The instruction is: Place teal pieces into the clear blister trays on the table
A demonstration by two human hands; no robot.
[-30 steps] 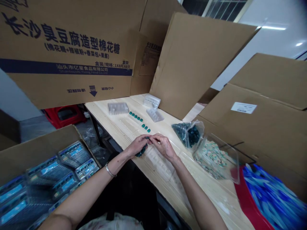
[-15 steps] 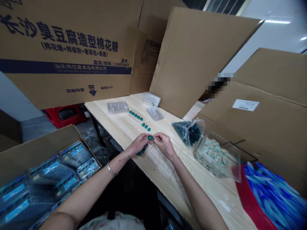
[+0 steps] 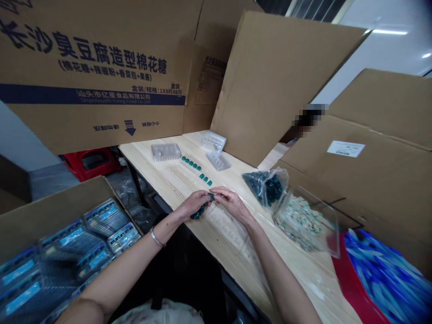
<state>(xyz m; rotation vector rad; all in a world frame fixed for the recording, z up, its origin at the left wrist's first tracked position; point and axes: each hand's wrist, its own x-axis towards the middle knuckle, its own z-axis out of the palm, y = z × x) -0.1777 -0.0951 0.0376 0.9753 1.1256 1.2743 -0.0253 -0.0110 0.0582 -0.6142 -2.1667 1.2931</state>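
A cluster of dark teal pieces (image 3: pixel 201 210) is gripped between the left hand (image 3: pixel 195 204) and right hand (image 3: pixel 231 205) (fingers closed on it), at lower center of the frame, over the pale wooden counter (image 3: pixel 303 274).

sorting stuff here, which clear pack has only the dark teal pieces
The smaller pack, dark pieces filling it; the larger pack beside it holds mostly pale pieces flecked with green.

Free room: bare table (image 3: pixel 313 279) between the hands and the row of teal pieces (image 3: pixel 195 167)
Right: plastic bag (image 3: pixel 266 188) and clear container (image 3: pixel 305 223) just beyond the right hand (image 3: pixel 232 206)
Left: cardboard box (image 3: pixel 50 216) off the table's edge, past the left hand (image 3: pixel 194 204)
Far side: upright cardboard flap (image 3: pixel 266 85)
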